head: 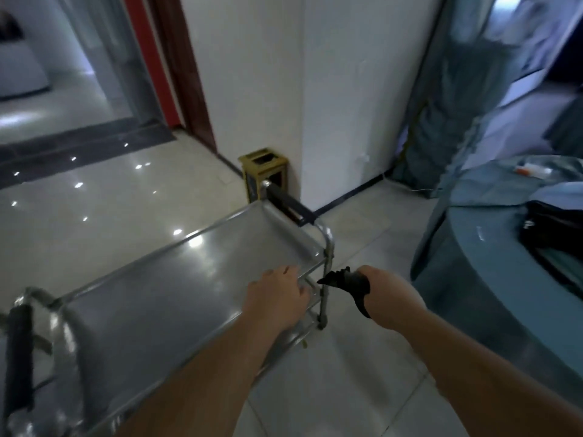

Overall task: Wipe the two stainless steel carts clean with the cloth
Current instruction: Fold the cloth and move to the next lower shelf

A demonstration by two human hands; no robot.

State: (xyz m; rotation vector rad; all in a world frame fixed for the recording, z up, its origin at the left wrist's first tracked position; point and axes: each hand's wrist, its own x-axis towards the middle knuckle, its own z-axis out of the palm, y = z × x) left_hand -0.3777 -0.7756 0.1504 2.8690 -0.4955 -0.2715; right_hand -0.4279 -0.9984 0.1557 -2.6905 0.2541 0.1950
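Note:
A stainless steel cart (176, 272) with a flat shiny top shelf stands in front of me, running from lower left to the middle. It has a black-padded handle at the far end (288, 203) and another at the near left (17, 354). My left hand (277, 294) curls its fingers over the cart's right rim near the far corner. My right hand (391, 294) is just right of the cart's corner post and grips a dark cloth (347, 283), which sticks out toward the post. Only one cart is in view.
A small yellow bin (262, 171) stands against the white wall corner beyond the cart. A round table with a blue-green cover (492, 279) and a black bag on it is at right. Glossy tiled floor stretches to the left, toward a doorway.

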